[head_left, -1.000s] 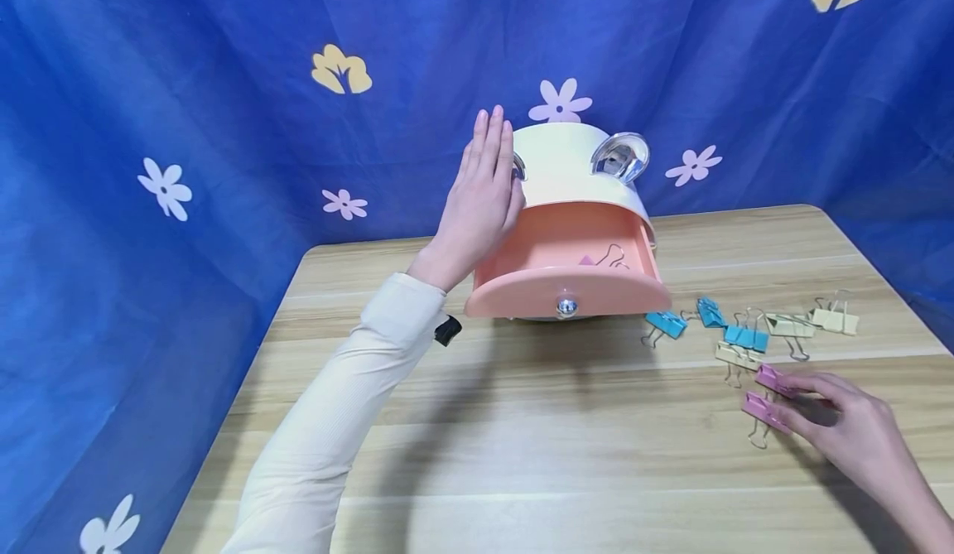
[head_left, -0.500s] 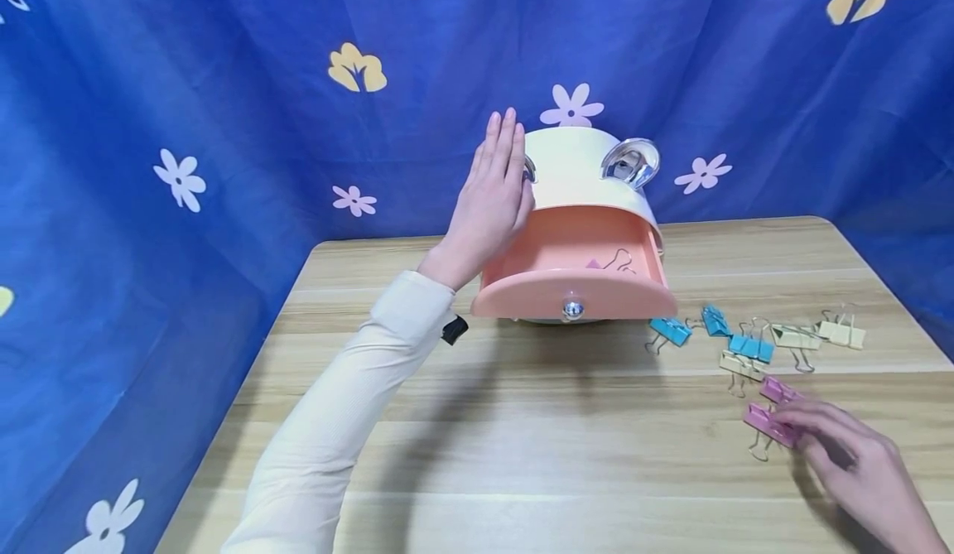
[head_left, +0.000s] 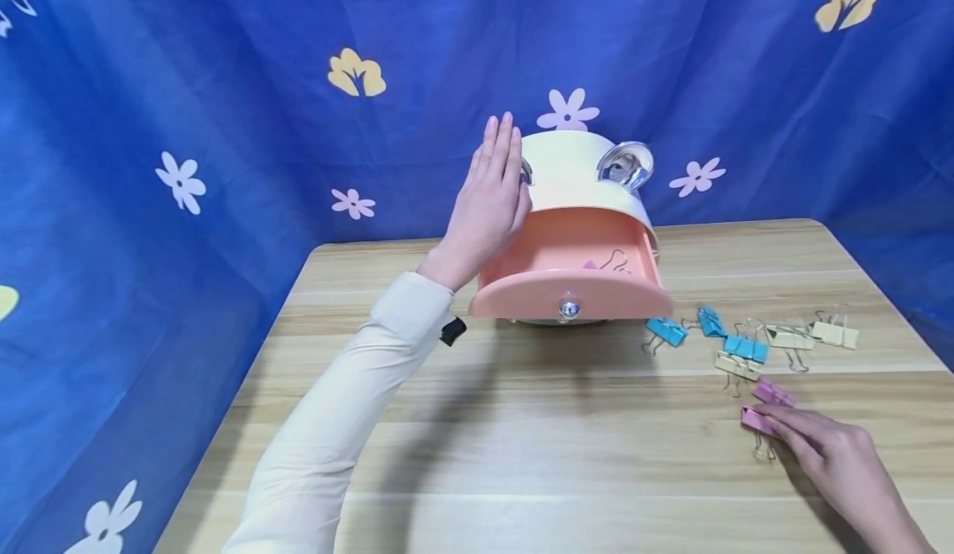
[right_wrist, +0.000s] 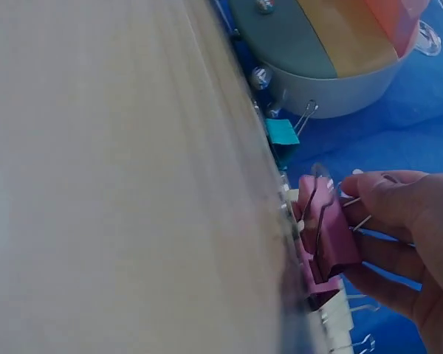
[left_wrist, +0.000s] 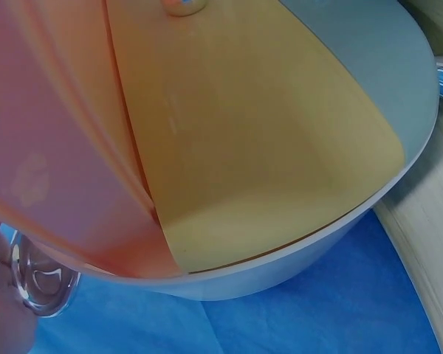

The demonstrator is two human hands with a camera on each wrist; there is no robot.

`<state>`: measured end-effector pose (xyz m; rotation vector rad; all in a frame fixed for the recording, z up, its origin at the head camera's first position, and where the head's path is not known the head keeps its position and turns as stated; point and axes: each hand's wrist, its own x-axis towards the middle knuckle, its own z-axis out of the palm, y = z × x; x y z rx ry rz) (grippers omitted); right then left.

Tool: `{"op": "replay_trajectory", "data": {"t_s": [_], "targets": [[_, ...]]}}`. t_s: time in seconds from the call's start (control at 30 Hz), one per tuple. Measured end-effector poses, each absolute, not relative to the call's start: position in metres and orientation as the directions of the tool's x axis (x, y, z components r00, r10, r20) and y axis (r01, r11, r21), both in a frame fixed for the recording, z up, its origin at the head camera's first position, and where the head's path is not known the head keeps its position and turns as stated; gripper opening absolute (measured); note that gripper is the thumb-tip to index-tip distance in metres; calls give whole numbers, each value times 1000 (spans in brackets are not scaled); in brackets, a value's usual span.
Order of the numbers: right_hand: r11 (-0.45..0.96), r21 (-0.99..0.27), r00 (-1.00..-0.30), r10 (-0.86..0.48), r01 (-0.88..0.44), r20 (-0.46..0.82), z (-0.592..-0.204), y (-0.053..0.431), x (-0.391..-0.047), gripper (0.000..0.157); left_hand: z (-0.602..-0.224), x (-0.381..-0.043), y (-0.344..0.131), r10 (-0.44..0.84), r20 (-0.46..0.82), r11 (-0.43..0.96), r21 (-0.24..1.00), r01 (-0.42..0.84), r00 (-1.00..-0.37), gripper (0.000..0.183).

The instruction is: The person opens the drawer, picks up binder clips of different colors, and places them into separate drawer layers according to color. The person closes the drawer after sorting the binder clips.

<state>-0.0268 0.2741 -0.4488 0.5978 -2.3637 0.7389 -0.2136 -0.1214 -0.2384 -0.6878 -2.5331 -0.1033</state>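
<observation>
My left hand (head_left: 488, 210), fingers straight, rests against the left side of a white rounded drawer box (head_left: 562, 165) with silver ears. The box's pink drawer (head_left: 514, 296) is pulled out, and a binder clip with wire handles (head_left: 615, 259) lies inside. At the right, my right hand (head_left: 838, 459) pinches a pink binder clip (head_left: 753, 419) between thumb and fingers. The right wrist view shows the thumb at a wire handle of this pink clip (right_wrist: 334, 236). A second pink binder clip (head_left: 773, 392) lies just behind it.
Several blue binder clips (head_left: 745, 349) and cream binder clips (head_left: 835, 334) lie right of the box. A small black object (head_left: 452, 330) sits by the left cuff. Below the pink drawer are a yellow drawer (left_wrist: 280, 133) and a grey-green one (left_wrist: 362, 51). A blue curtain (head_left: 246, 123) hangs behind.
My right hand has gone from touching both pink clips to pinching the nearer one, which has turned slightly. The left hand stays on the box; the head view shifts slightly.
</observation>
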Motion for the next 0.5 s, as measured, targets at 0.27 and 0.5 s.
{"op": "replay_trajectory", "data": {"t_s": [0.27,0.5], "targets": [[705,-369,-696,-243,-606,676,-416,268,-39,51,-239,-214,-123,453,500,870,-67,489,-738,59],[705,-314,-629,-238,-636,740,-393,261,-55,54,-239,-213,-122,454,512,866,-60,497,-729,59]]}}
